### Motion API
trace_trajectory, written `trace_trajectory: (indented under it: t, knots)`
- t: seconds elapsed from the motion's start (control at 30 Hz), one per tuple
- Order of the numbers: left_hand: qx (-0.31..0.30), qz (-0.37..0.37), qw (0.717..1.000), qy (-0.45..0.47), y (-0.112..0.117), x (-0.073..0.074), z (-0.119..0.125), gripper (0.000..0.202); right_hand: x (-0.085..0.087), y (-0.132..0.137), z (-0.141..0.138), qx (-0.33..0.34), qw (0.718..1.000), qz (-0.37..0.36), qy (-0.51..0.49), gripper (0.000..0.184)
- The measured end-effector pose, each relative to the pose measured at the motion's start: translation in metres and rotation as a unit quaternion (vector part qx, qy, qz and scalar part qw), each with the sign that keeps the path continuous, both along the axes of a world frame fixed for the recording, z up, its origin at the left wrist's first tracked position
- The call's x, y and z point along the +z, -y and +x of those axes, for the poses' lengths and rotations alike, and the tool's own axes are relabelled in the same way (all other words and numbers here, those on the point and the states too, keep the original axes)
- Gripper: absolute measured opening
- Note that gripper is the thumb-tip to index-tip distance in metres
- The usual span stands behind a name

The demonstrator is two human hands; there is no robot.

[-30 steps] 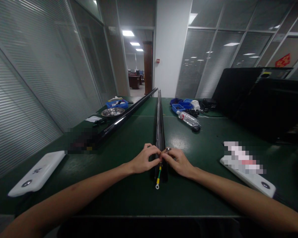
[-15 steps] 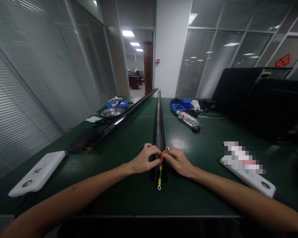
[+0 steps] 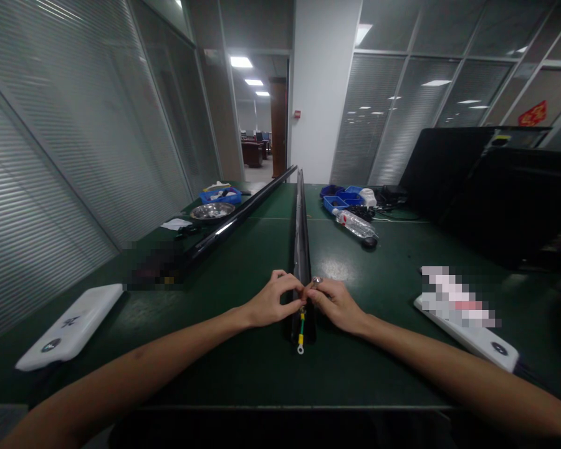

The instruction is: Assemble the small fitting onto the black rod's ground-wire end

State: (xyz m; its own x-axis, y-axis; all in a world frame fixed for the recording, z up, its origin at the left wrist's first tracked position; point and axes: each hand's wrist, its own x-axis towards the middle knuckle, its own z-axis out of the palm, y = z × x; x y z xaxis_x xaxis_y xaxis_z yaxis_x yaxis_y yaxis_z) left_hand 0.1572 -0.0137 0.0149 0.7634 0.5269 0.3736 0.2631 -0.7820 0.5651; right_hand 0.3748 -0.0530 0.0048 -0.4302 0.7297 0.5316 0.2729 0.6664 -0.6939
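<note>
Green-and-yellow wire (image 3: 302, 323) points toward six o'clock at the near end of the black channel (image 3: 301, 243); at the wire's twelve-o'clock end, left hand (image 3: 273, 302) and right hand (image 3: 336, 305) pinch nearly closed, exact hold hidden.

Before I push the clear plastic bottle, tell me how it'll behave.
The bottle will probably roll, since it lies on its side and its body looks round. It is likely light and easily dented, as its clear walls look thin. The black object by its base might hinder it.
</note>
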Motion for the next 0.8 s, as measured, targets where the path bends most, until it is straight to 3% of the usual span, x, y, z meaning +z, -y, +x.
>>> trace_trajectory:
  t: [0.47,0.8]
  knots:
    - [-0.001,-0.001,1.000,-0.011,-0.0011,-0.0016,-0.0001,0.008,-0.0030,0.0012,-0.0013,-0.022,1.000,-0.010,0.001,0.029]
    - [0.001,-0.007,1.000,-0.008,0.0014,0.0024,0.0006,0.005,0.0025,0.0016,-0.0003,0.011,1.000,0.002,-0.009,0.034]
